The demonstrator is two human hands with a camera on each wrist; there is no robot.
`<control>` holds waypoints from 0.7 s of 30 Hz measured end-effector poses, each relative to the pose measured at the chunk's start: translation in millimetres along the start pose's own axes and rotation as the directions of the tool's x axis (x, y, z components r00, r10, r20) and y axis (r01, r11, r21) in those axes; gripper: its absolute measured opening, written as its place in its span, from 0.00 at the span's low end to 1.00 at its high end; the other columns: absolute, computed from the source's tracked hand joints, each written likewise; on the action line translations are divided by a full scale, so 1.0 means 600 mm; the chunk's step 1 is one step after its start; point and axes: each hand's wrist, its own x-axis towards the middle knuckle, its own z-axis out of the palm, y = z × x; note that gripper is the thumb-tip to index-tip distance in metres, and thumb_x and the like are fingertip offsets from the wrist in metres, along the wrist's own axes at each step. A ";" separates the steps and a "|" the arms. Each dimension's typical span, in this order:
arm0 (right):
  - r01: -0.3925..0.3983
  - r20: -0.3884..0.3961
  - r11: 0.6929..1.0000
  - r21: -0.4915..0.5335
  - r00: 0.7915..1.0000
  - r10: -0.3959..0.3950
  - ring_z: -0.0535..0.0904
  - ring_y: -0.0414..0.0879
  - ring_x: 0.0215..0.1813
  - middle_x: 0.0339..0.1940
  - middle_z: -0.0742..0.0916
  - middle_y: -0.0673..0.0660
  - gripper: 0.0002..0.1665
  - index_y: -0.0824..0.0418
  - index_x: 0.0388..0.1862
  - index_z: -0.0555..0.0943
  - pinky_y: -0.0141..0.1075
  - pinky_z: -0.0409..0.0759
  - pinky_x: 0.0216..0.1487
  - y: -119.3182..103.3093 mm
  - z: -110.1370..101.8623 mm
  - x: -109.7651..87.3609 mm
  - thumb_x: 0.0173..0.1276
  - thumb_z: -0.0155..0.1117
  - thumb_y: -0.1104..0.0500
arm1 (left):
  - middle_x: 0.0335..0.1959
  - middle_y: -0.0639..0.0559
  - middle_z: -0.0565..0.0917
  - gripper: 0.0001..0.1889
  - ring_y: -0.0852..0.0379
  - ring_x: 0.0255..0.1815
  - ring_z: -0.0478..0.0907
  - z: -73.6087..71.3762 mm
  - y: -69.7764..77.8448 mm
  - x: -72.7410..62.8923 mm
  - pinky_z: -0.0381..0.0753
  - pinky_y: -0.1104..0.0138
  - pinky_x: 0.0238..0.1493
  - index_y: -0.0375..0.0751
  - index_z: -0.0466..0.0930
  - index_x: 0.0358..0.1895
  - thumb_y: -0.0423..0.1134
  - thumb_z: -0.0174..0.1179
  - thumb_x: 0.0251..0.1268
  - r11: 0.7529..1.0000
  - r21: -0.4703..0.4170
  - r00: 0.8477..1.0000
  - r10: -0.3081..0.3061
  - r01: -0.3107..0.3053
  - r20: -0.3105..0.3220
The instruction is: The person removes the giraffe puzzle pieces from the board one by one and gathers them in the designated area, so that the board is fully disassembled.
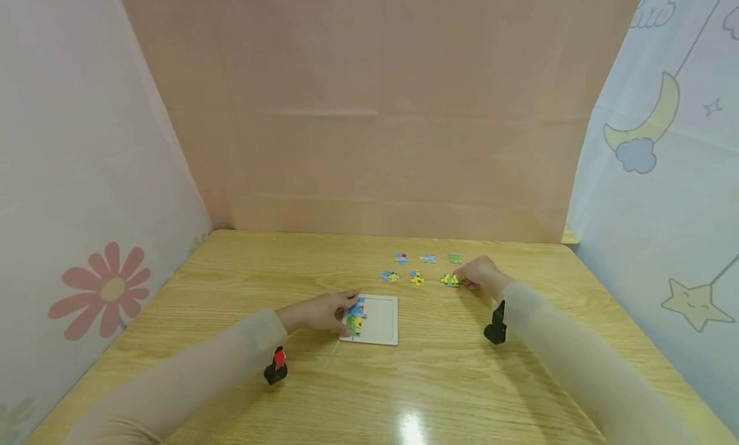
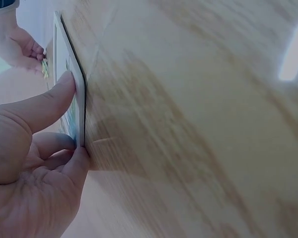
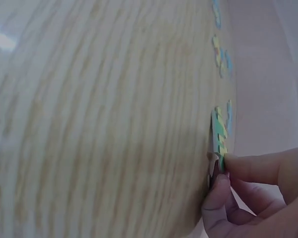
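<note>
My left hand (image 1: 319,311) grips the left side of a pale, square puzzle tray (image 1: 382,320), thumb at the near corner and fingers at the far one. Joined jigsaw pieces (image 1: 356,308) in blue, green and yellow fill a strip along the tray's left side. In the left wrist view the thumb (image 2: 57,96) presses on the tray's rim (image 2: 80,99). Away to the right, my right hand (image 1: 480,275) pinches a yellow-green jigsaw piece (image 3: 220,131) between thumb and fingers. That piece is tilted, one edge raised off the table.
Several loose jigsaw pieces lie behind the tray, among them a blue one with red (image 1: 401,258), a green one (image 1: 455,258) and a yellow one (image 1: 417,278). A brown backdrop (image 1: 381,176) closes the wooden table's far edge, with printed cloths (image 1: 652,227) at both sides.
</note>
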 end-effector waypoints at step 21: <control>0.018 -0.103 0.999 -0.047 0.994 -0.023 0.75 0.40 0.25 0.42 0.88 0.57 0.09 0.66 0.42 0.87 0.30 0.76 0.28 -0.006 0.017 -0.007 0.65 0.66 0.64 | 0.80 0.50 0.49 0.42 0.44 0.79 0.45 0.001 -0.003 -0.001 0.50 0.50 0.77 0.40 0.55 0.75 0.41 0.67 0.60 0.999 -0.044 1.000 -0.007 0.007 -0.001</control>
